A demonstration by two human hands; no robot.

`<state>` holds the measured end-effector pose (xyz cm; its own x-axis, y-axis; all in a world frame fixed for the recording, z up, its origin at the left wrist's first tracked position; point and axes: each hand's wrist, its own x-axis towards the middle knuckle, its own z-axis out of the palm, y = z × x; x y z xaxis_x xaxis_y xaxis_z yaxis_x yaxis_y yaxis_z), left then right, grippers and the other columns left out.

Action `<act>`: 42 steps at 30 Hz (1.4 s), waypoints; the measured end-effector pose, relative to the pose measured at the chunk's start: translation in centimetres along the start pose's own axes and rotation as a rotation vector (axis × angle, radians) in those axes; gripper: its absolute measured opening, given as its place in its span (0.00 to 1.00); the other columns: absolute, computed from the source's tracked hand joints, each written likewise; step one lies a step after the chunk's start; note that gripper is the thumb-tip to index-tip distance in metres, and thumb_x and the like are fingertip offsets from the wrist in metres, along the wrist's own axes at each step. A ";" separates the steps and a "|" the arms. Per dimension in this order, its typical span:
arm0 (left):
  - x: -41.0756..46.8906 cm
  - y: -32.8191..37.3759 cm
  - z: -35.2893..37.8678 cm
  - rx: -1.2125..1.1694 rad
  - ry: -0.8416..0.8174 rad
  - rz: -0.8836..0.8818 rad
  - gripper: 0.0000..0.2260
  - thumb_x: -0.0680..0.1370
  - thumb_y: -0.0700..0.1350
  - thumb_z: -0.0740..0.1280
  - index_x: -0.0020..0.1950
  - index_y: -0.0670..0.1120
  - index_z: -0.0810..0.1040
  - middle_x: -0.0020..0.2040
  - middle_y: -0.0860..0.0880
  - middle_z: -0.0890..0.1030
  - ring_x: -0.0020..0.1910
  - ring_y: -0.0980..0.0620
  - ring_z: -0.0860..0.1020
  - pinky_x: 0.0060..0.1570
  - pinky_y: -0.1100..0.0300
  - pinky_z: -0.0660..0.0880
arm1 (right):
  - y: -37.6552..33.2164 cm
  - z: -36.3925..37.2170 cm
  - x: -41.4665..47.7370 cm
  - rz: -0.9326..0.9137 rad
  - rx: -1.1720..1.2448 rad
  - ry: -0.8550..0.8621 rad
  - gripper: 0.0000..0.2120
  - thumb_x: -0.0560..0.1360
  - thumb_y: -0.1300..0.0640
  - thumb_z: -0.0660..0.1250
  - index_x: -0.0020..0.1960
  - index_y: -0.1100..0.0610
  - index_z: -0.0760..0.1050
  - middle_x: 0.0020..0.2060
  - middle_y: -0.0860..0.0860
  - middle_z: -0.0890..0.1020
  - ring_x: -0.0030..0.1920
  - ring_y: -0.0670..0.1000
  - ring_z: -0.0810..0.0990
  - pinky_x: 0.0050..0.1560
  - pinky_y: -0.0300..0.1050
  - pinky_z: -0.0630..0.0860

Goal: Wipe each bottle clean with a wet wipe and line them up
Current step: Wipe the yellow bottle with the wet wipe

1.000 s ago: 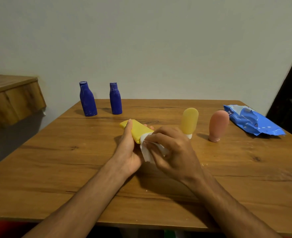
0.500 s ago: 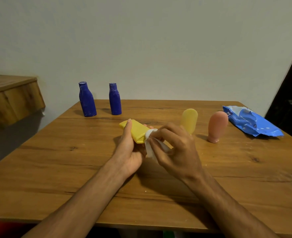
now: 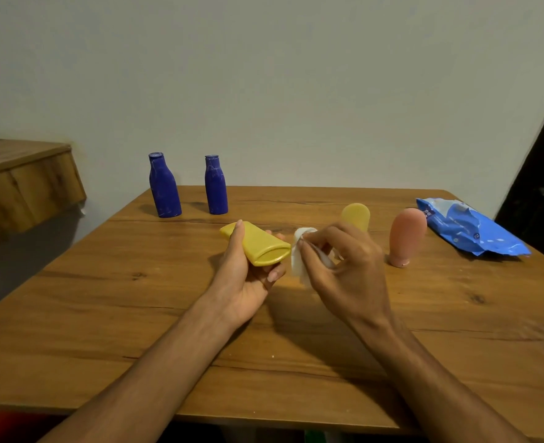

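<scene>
My left hand [image 3: 243,276] grips a flat yellow bottle [image 3: 259,243] lying sideways above the table, its near end facing me. Just to its right, my right hand [image 3: 344,266] pinches a white wet wipe [image 3: 299,251], which sits a small gap away from the bottle. Behind my right hand stands a second yellow bottle [image 3: 357,215], partly hidden by my fingers. A pink bottle [image 3: 405,235] stands to the right of it. Two dark blue bottles [image 3: 163,187] [image 3: 216,187] stand side by side at the table's far left.
A crumpled blue wet-wipe pack [image 3: 469,228] lies at the far right of the wooden table [image 3: 104,314]. A wooden shelf [image 3: 24,183] juts out at left beyond the table. A wall rises behind the table's far edge.
My right hand has drawn the wipe off the yellow bottle and moved right, exposing the bottle's near end. My left hand has tilted the bottle slightly.
</scene>
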<state>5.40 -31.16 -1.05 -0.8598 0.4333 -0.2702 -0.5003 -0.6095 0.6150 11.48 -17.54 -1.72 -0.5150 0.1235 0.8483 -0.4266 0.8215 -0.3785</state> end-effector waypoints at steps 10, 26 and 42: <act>-0.1 0.0 0.0 -0.115 0.032 -0.060 0.25 0.76 0.59 0.68 0.65 0.42 0.74 0.52 0.40 0.82 0.48 0.44 0.82 0.38 0.47 0.82 | -0.9 0.7 -0.5 -0.168 0.022 -0.183 0.12 0.74 0.50 0.66 0.46 0.58 0.81 0.43 0.50 0.82 0.45 0.46 0.78 0.44 0.44 0.76; 0.0 -0.4 -0.1 -0.023 0.029 -0.079 0.26 0.75 0.63 0.66 0.65 0.44 0.76 0.51 0.41 0.83 0.47 0.44 0.83 0.37 0.48 0.82 | -1.1 0.8 -0.7 -0.266 0.000 -0.173 0.08 0.74 0.51 0.67 0.46 0.55 0.80 0.43 0.50 0.82 0.46 0.45 0.76 0.42 0.47 0.74; -0.1 -0.2 -0.1 -0.020 -0.002 -0.072 0.26 0.75 0.62 0.67 0.64 0.44 0.77 0.50 0.41 0.83 0.49 0.44 0.82 0.40 0.48 0.81 | -1.0 0.8 -0.7 -0.255 0.027 -0.132 0.09 0.73 0.52 0.68 0.46 0.57 0.81 0.44 0.51 0.83 0.46 0.48 0.78 0.42 0.50 0.76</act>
<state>5.53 -31.16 -1.25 -0.8212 0.4781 -0.3115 -0.5630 -0.5900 0.5787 11.71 -18.86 -2.26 -0.4803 -0.1604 0.8623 -0.5734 0.8014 -0.1703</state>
